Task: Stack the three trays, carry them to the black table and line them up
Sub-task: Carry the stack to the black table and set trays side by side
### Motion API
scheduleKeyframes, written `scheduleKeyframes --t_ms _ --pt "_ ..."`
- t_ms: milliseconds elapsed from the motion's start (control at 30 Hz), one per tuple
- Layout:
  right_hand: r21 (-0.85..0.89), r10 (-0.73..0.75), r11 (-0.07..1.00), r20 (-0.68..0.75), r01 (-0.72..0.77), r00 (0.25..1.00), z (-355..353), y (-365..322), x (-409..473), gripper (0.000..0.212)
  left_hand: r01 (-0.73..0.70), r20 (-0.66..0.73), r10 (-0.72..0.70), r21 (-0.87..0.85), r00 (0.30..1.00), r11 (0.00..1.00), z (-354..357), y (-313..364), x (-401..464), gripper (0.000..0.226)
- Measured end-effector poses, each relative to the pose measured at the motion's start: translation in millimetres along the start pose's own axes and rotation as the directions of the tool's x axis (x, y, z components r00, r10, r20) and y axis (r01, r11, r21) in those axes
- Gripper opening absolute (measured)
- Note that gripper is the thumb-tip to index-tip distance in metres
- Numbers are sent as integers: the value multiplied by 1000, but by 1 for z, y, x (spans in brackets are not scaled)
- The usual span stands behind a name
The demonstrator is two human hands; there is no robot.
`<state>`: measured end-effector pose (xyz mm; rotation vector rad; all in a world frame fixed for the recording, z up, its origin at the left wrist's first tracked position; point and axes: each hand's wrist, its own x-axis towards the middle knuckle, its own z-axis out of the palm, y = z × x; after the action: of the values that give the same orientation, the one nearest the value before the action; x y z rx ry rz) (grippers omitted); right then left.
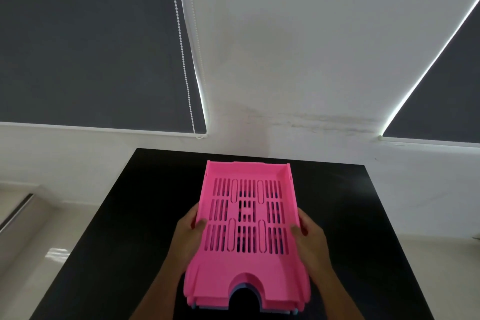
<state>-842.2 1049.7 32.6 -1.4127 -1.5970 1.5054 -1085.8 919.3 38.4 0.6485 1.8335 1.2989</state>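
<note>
Two bare hands, one stack of trays. Top one is a pink tray point(248, 226) with slotted floor and a half-round notch at the near edge; under it another pink edge shows at the near lip, and a blue tray point(245, 288) edge peeks out at the notch and bottom corners. Looks like three nested, exact count hard to confirm from above. Left hand point(187, 235) clamped on the stack's left wall, thumb hooked over the rim onto the slotted floor, fingers wrapped down the outside. Right hand point(310, 235) same on the right wall, thumb over the rim, fingers outside. Both grips closed tight on the stack, roughly mid-length. Stack sits over the black table point(363, 215), about centred on it; cannot tell if it touches the surface or is held just above. Beyond the table: white wall point(285, 60), two dark grey roller blinds point(91, 47), left and right, one bead chain point(181, 47) hanging by the left blind.
</note>
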Motion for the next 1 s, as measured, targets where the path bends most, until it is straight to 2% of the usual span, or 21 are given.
scheduleKeyframes --t_ms 133,267,367,433,567,833,1000 --pt "-23 -26 999 -9 25 1000 0 -2 -3 35 -36 -16 36 46 999 998 4 9 -7 36" --pt "12 -73 997 -31 73 997 -19 -11 -7 47 -111 -8 112 63 994 992 12 27 -9 40" --pt "26 -95 995 -57 97 994 -41 -17 -6 48 -144 1 144 69 990 987 31 44 -9 53" --pt "13 -102 995 -91 103 991 -61 -17 -4 48 -147 -1 148 91 989 985 49 50 -7 57" --pt "-7 -101 995 -147 101 984 -105 -9 -4 45 -159 32 156 122 987 980 96 52 -9 45" --pt "-77 -68 996 -206 53 976 -208 22 -14 39 -182 113 168 128 979 975 201 43 -24 54" --pt "-137 -50 990 -215 20 975 -243 51 -3 36 -154 141 131 167 981 974 241 38 -28 54"
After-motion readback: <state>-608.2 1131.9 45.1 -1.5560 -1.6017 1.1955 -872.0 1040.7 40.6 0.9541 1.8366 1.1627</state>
